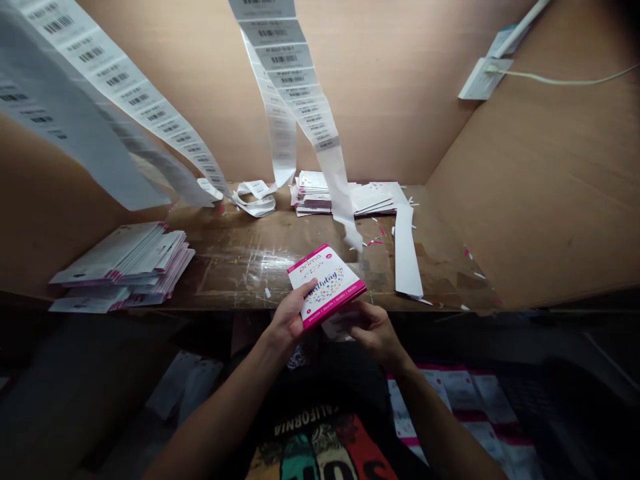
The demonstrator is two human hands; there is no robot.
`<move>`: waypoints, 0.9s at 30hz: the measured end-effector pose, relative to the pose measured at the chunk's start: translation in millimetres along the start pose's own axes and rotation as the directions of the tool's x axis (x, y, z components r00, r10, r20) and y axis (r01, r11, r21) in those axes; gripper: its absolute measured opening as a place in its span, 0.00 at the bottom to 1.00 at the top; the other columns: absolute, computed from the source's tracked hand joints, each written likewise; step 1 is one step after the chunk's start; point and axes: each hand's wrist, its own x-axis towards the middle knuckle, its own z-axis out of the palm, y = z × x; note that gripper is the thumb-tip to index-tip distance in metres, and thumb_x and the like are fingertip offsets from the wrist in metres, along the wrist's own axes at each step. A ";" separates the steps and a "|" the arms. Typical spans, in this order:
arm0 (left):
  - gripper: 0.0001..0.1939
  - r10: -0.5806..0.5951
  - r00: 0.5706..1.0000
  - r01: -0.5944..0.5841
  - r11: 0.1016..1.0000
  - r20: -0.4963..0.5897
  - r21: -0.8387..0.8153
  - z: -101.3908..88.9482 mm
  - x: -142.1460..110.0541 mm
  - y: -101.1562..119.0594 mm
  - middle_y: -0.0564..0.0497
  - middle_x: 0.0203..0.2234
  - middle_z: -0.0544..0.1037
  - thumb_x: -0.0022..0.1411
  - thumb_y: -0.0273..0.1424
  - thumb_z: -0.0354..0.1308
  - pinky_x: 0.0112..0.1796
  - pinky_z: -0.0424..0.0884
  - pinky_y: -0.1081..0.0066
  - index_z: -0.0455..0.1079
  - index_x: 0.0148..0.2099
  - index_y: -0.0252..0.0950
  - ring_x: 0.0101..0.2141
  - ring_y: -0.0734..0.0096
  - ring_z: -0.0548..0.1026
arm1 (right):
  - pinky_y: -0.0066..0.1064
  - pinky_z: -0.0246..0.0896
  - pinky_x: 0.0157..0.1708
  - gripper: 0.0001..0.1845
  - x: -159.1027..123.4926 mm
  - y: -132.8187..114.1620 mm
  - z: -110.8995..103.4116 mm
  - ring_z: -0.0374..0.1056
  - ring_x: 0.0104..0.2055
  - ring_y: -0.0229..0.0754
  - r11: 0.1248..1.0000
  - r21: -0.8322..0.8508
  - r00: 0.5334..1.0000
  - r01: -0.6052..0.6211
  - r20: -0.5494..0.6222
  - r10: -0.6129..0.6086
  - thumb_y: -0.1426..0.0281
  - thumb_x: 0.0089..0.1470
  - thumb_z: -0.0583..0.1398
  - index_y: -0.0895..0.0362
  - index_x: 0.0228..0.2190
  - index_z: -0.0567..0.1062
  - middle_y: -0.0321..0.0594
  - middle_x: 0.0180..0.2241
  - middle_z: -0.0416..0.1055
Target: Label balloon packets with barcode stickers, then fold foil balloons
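Note:
My left hand grips a small stack of flat white-and-pink cardboard packs, thumb on top and the other fingers underneath. The top pack is printed with "birthday" and coloured dots. Close to the lower right corner of the stack, my right hand is closed with its fingers curled. A pale, partly see-through piece shows below the stack beside those fingers. What the right fingertips pinch is too dim to make out.
White-and-pink packs lie piled at the left and the back of the brown work surface. Barcode label strips hang in front. A blank paper strip lies at right. More packs sit below, right.

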 end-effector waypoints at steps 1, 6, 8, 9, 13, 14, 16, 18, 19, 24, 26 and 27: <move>0.22 0.010 1.000 -0.010 1.000 0.005 0.004 -0.4 0.5 0.5 0.31 0.48 0.82 0.67 0.24 0.62 0.46 0.83 0.52 0.68 0.61 0.24 0.43 0.47 0.85 | 0.36 0.74 0.40 0.16 0.5 -0.5 -1.3 0.78 0.39 0.48 0.998 -0.055 0.999 0.042 -0.001 -0.042 0.76 0.49 0.63 0.53 0.40 0.84 0.38 0.38 0.82; 0.21 0.246 0.968 -0.244 0.968 -0.045 0.056 -3.1 3.0 2.2 0.33 0.44 0.84 0.62 0.22 0.67 0.46 0.83 0.51 0.71 0.57 0.27 0.40 0.48 0.85 | 0.37 0.72 0.40 0.14 0.8 -2.6 -6.1 0.74 0.36 0.46 0.866 -0.400 0.953 0.300 0.083 -0.292 0.76 0.56 0.62 0.51 0.42 0.83 0.40 0.35 0.79; 0.20 0.355 0.933 -0.349 0.933 -0.057 0.087 -2.8 1.9 2.7 0.35 0.43 0.85 0.60 0.23 0.68 0.45 0.83 0.50 0.73 0.54 0.28 0.39 0.48 0.85 | 0.36 0.71 0.39 0.14 0.4 -2.8 -5.3 0.73 0.36 0.45 0.794 -0.488 0.929 0.363 0.119 -0.352 0.74 0.61 0.60 0.50 0.45 0.82 0.42 0.36 0.76; 0.19 0.391 0.919 -0.385 0.918 -0.055 0.097 -2.1 0.8 3.1 0.36 0.42 0.85 0.59 0.23 0.69 0.45 0.83 0.49 0.73 0.53 0.28 0.39 0.49 0.85 | 0.36 0.71 0.39 0.15 0.3 -2.6 -4.3 0.72 0.38 0.46 0.753 -0.529 0.914 0.391 0.129 -0.384 0.74 0.63 0.59 0.50 0.46 0.81 0.43 0.38 0.74; 0.16 0.444 0.896 -0.439 0.893 -0.029 0.099 1.4 -3.4 6.2 0.38 0.41 0.85 0.59 0.21 0.68 0.46 0.82 0.49 0.75 0.50 0.29 0.41 0.48 0.85 | 0.43 0.71 0.46 0.15 0.6 0.6 1.0 0.66 0.48 0.50 0.556 -0.695 0.841 0.456 0.133 -0.524 0.77 0.62 0.58 0.51 0.44 0.81 0.48 0.45 0.67; 0.16 0.443 0.896 -0.439 0.893 -0.025 0.097 1.8 -3.7 7.0 0.38 0.41 0.85 0.59 0.21 0.68 0.47 0.82 0.49 0.75 0.50 0.29 0.41 0.48 0.85 | 0.45 0.70 0.47 0.15 0.6 1.9 2.1 0.65 0.49 0.51 0.520 -0.722 0.828 0.456 0.130 -0.546 0.78 0.62 0.58 0.52 0.43 0.81 0.48 0.46 0.65; 0.15 0.435 0.900 -0.432 0.898 -0.024 0.087 1.1 -2.9 8.1 0.38 0.40 0.85 0.59 0.21 0.68 0.47 0.82 0.48 0.75 0.49 0.29 0.42 0.47 0.85 | 0.46 0.70 0.47 0.14 0.0 4.9 4.0 0.64 0.48 0.50 0.483 -0.746 0.806 0.458 0.118 -0.580 0.78 0.62 0.58 0.52 0.42 0.81 0.48 0.46 0.63; 0.15 0.406 0.913 -0.404 0.912 -0.026 0.067 -1.3 -0.6 8.4 0.36 0.40 0.85 0.59 0.21 0.68 0.48 0.82 0.48 0.75 0.49 0.28 0.43 0.46 0.84 | 0.46 0.70 0.47 0.13 -1.4 7.4 5.4 0.64 0.49 0.50 0.482 -0.744 0.788 0.462 0.095 -0.609 0.78 0.62 0.59 0.52 0.41 0.81 0.48 0.46 0.62; 0.16 0.387 0.922 -0.384 0.921 -0.032 0.056 -2.9 0.9 8.3 0.36 0.40 0.85 0.59 0.21 0.68 0.48 0.82 0.48 0.75 0.50 0.28 0.43 0.45 0.84 | 0.46 0.70 0.48 0.13 -2.3 8.0 5.9 0.64 0.49 0.51 0.486 -0.742 0.784 0.461 0.085 -0.615 0.78 0.62 0.59 0.52 0.41 0.81 0.48 0.46 0.62; 0.18 0.338 0.937 -0.337 0.941 -0.087 0.021 -10.6 8.7 8.2 0.34 0.41 0.85 0.58 0.20 0.69 0.46 0.82 0.48 0.74 0.52 0.27 0.41 0.45 0.85 | 0.48 0.69 0.50 0.12 -3.3 4.8 4.9 0.65 0.49 0.52 0.455 -0.748 0.781 0.482 0.132 -0.610 0.78 0.62 0.61 0.51 0.43 0.79 0.46 0.44 0.66; 0.18 0.323 0.943 -0.323 0.946 -0.084 0.009 -13.3 11.8 9.9 0.34 0.41 0.85 0.60 0.19 0.67 0.46 0.83 0.49 0.74 0.53 0.26 0.40 0.47 0.85 | 0.49 0.68 0.49 0.12 -1.6 3.1 3.2 0.66 0.47 0.51 0.423 -0.742 0.764 0.520 0.182 -0.619 0.79 0.62 0.61 0.51 0.43 0.78 0.45 0.42 0.68; 0.18 0.311 0.947 -0.311 0.950 -0.078 0.003 -14.7 13.4 11.3 0.34 0.41 0.85 0.61 0.19 0.66 0.46 0.83 0.50 0.73 0.53 0.26 0.40 0.48 0.85 | 0.49 0.67 0.49 0.12 -0.7 2.9 2.2 0.66 0.47 0.50 0.407 -0.740 0.754 0.537 0.204 -0.624 0.79 0.62 0.61 0.52 0.43 0.77 0.44 0.42 0.69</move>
